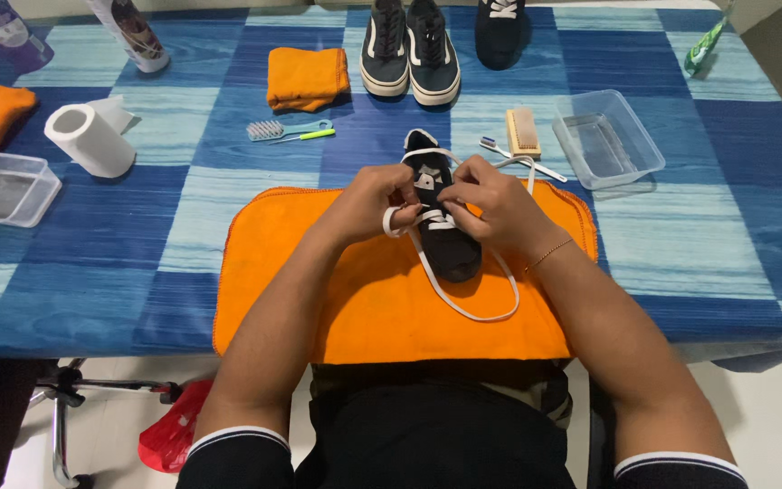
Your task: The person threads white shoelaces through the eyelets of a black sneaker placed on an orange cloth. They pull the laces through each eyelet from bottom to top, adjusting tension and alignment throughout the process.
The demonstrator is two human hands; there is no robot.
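black matt canvas shoe [450, 244]: flat white woven lace [463, 303] | orange cloth mat [337, 290]: soft, stitched hem | blue-checked tabletop [138, 244]: smooth, wood-grain print | clear plastic tub [608, 140]: glossy | white paper roll [92, 138]: matt

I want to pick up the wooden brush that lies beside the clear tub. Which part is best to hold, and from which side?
Probably grip the wooden brush across its two long sides, coming from above. It lies flat with its block upward; the clear tub is close on its right and a toothbrush on its left, so a sideways approach looks cramped.
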